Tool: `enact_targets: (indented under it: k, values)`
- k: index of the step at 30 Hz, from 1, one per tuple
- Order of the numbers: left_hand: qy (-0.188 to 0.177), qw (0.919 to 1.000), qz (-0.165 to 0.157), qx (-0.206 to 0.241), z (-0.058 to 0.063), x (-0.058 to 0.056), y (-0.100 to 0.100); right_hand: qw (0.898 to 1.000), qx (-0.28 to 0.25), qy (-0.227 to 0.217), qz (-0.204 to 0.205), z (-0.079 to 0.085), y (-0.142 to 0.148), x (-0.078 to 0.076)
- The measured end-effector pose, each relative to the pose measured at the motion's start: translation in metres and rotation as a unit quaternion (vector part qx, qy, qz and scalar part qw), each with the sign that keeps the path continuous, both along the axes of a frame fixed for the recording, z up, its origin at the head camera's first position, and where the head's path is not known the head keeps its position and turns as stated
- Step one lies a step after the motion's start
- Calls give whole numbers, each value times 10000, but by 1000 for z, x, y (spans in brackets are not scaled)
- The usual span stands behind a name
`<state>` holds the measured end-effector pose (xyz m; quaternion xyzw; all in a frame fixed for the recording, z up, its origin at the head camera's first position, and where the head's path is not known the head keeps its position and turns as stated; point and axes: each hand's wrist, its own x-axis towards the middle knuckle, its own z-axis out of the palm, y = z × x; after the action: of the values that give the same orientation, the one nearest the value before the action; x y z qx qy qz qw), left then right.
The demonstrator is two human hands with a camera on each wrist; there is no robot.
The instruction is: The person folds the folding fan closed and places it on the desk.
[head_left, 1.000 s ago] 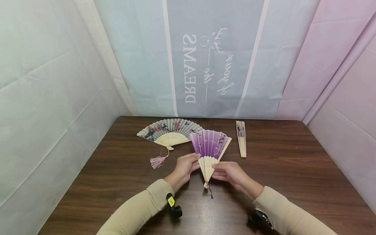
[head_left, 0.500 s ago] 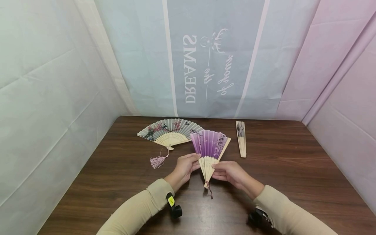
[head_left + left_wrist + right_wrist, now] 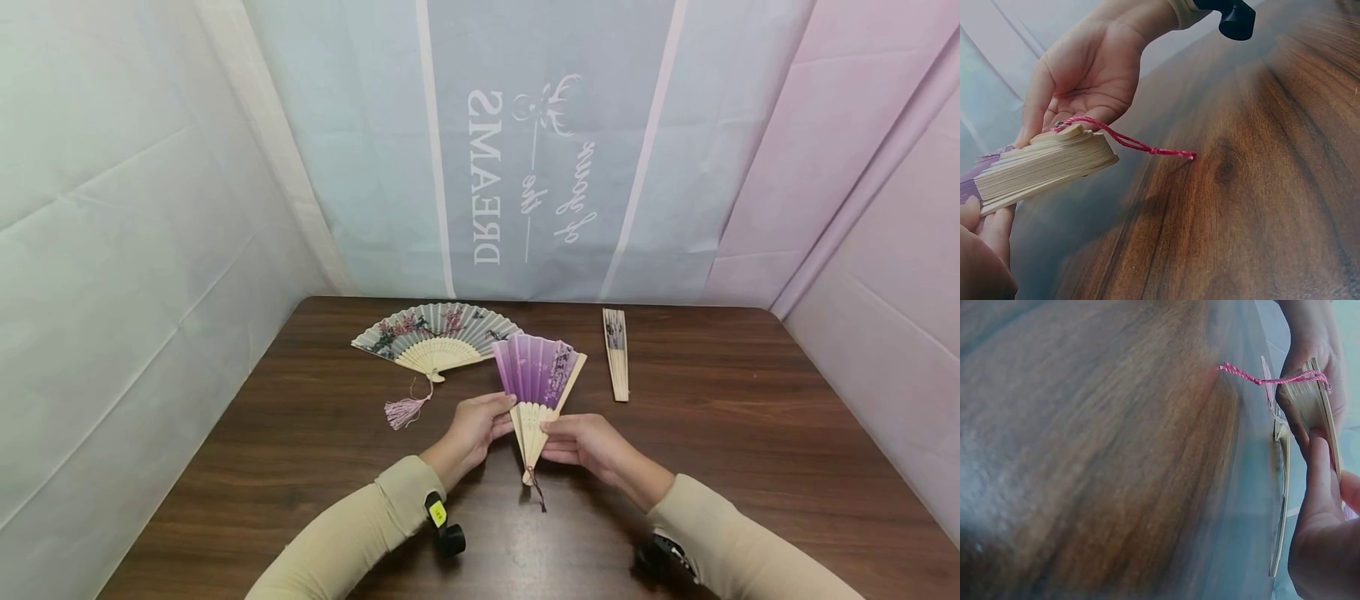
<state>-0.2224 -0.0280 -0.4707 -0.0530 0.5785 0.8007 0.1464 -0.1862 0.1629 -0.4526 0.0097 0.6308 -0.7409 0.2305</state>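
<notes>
A purple folding fan (image 3: 534, 371) with pale wooden ribs is partly spread, its pivot end toward the person. My left hand (image 3: 477, 425) pinches its left outer rib between thumb and fingers. On the other side my right hand (image 3: 588, 446) grips the right outer rib lower down. From the pivot hangs a short dark-red cord (image 3: 1147, 147), seen clearly in the left wrist view. The ribs' stacked ends (image 3: 1054, 162) lie close together there. In the right wrist view the right hand's (image 3: 1322, 531) thumb and fingers hold the fan's edge (image 3: 1319, 406).
Behind the purple fan, a spread grey-green fan (image 3: 442, 337) with flower print lies on the brown wooden table (image 3: 300, 450), its pink tassel (image 3: 405, 412) toward the left. A folded fan (image 3: 617, 357) lies at the back right. Cloth walls (image 3: 375, 167) border the table.
The purple fan's spread has narrowed slightly, its left edge shifting right with the left hand. Its pivot end has dipped a little toward the person. The other fans stay put.
</notes>
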Motion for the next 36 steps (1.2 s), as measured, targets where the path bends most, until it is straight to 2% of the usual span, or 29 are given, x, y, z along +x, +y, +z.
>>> enact_targets:
  k: [12, 22, 36]
  values:
    - [-50, 9998, -118, 123, -6, 2, 1, 9999, 23, -2, 119, -4, 1, 0]
    - [18, 9991, -410, 90, -9, 1, 2, 9997, 129, 16, 202, -4, 0, 0]
    - [105, 9987, -499, -87, -7, 1, 3, 9995, 313, 26, 40, -5, -3, -2]
